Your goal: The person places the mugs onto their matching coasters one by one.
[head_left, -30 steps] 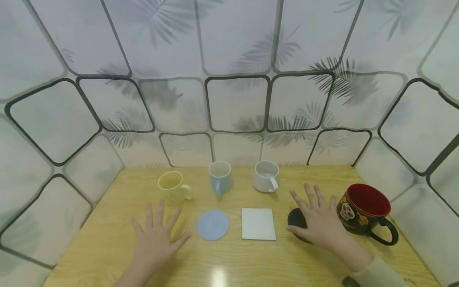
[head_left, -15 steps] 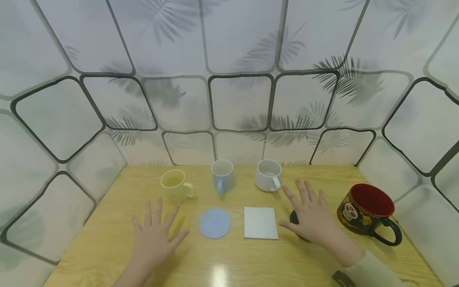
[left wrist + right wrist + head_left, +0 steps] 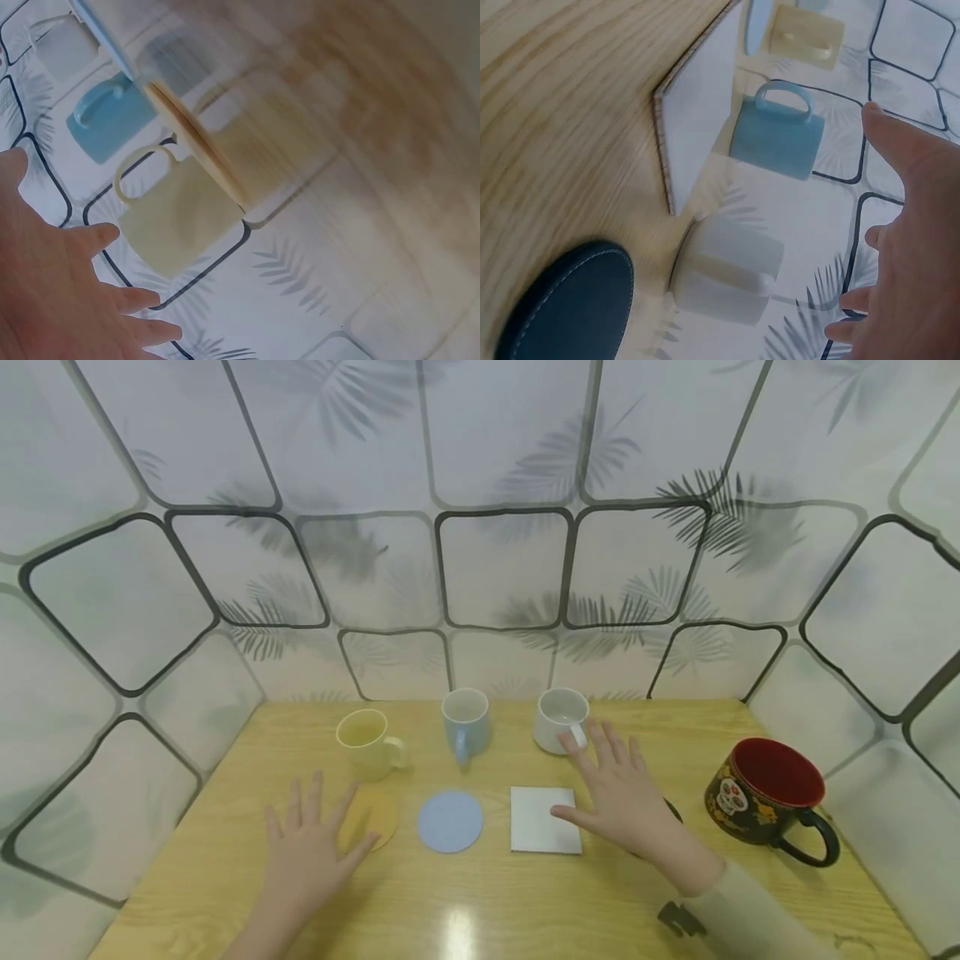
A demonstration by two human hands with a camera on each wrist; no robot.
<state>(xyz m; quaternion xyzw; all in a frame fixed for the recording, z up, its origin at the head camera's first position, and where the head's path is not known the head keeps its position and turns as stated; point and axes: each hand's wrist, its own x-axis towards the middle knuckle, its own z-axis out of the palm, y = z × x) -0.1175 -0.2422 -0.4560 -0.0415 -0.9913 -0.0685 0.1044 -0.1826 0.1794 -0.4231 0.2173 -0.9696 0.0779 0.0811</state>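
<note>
Fingers spread, my left hand [image 3: 303, 856] hovers beside a round yellow coaster [image 3: 378, 818], holding nothing. Behind that coaster stands a yellow mug [image 3: 363, 742]. My right hand [image 3: 626, 802], also with spread fingers and nothing in it, is between a square white coaster [image 3: 536, 820] and a round black coaster [image 3: 570, 307], which it mostly hides in the head view. Its fingertips overlap the handle of a white mug [image 3: 557, 722] there, but in the right wrist view hand and mug are apart. A blue mug [image 3: 467, 727] stands mid-back, with a round blue coaster [image 3: 450, 821] in front.
A large black mug [image 3: 750, 802] with a red inside and a skull pattern stands at the right, its handle to the right. The wooden table [image 3: 465, 893] ends against a patterned curtain-like backdrop [image 3: 495, 577] at the back and sides.
My right hand has moved left and forward, from over the black coaster toward the white mug. My left hand has shifted slightly left, showing more of the yellow coaster. Mugs and coasters stay put.
</note>
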